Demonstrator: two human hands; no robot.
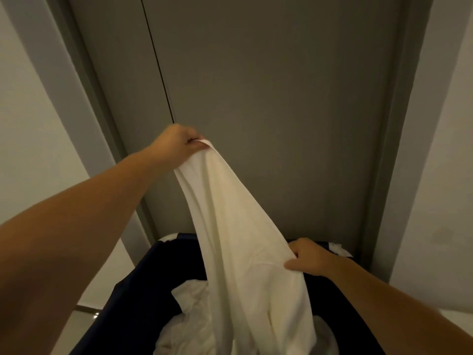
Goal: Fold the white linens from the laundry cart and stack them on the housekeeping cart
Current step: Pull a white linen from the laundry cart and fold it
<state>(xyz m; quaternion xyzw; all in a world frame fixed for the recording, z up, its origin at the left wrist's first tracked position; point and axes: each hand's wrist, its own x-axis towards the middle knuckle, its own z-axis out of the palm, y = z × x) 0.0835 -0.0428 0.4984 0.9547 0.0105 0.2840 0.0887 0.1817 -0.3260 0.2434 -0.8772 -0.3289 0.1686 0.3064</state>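
A white linen point(238, 226) hangs stretched from high in the middle down into the dark laundry cart point(133, 285) at the bottom. My left hand point(176, 143) is raised and pinches the linen's top corner. Lower on the right, my right hand point(307, 257) grips the linen's right edge, just above the cart's far rim. More crumpled white linens point(189, 298) lie inside the cart, partly hidden by the hanging piece. The housekeeping cart is out of view.
A tall grey double door point(268, 98) stands right behind the cart, with its seam left of centre. Pale walls point(30, 124) flank the door frame on both sides. A strip of light floor point(84, 319) shows at the lower left.
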